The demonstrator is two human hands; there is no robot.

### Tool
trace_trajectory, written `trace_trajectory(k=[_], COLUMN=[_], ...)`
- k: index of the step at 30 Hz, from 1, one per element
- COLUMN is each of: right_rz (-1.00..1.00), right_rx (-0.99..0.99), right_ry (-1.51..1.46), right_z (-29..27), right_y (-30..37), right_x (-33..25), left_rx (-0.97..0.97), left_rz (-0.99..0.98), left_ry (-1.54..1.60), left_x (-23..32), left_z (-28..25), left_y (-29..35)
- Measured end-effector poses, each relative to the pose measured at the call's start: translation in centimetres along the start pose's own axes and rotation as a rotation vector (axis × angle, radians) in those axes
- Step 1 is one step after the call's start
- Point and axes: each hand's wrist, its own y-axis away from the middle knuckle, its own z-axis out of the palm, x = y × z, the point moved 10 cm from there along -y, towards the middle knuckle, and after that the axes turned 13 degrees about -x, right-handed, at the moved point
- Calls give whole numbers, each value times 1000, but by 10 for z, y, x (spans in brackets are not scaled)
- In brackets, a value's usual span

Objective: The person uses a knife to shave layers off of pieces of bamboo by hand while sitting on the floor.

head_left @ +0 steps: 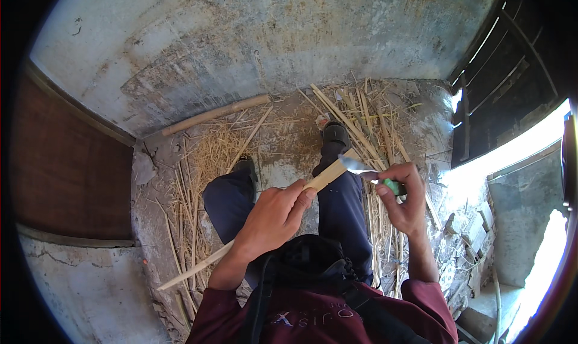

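Grey floor [283, 138], littered with straw-coloured shavings [217, 150] to both sides of the pale, flat bamboo-like strip [329, 176]. Stained, whitish-grey wall [271, 49] beyond the strip; brown, flat panel [75, 163] well to its left; broken grey rubble [475, 232] to its right. Strip slants above the lap, far end up and right. Left hand [278, 210]: back uppermost, fingers closed round the strip, thumb along it. Right hand [406, 201], right of the strip: fingers and thumb pinched on a green-handled metal knife [361, 169]; blade overlaps the strip's far end, contact not discernible.
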Motion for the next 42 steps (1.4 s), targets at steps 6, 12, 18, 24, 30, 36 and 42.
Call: trace_trajectory(k=[6, 12, 18, 24, 30, 36, 42], right_rz=[-146, -325, -398, -431, -357, -397, -425], right_rx=[-96, -372, -579, -586, -678, -565, -425], right_ry=[188, 222, 268, 247, 147, 309, 378], right_z=[7, -9, 0, 1, 6, 5, 2], right_y=[-11, -32, -34, -32, -35, -31, -28], right_x=[-14, -32, -34, -34, -28, -31, -35], left_rx=[-132, -308, -369, -426, -404, -466, -403], left_rz=[-58, -96, -19, -17, 53, -38, 22], left_ry=[157, 41, -55, -27, -3, 24, 35], left_x=[-8, -12, 2, 8, 9, 6, 2], left_z=[21, 18, 11, 14, 13, 15, 11], left_y=[-7, -6, 2, 2, 5, 1, 2])
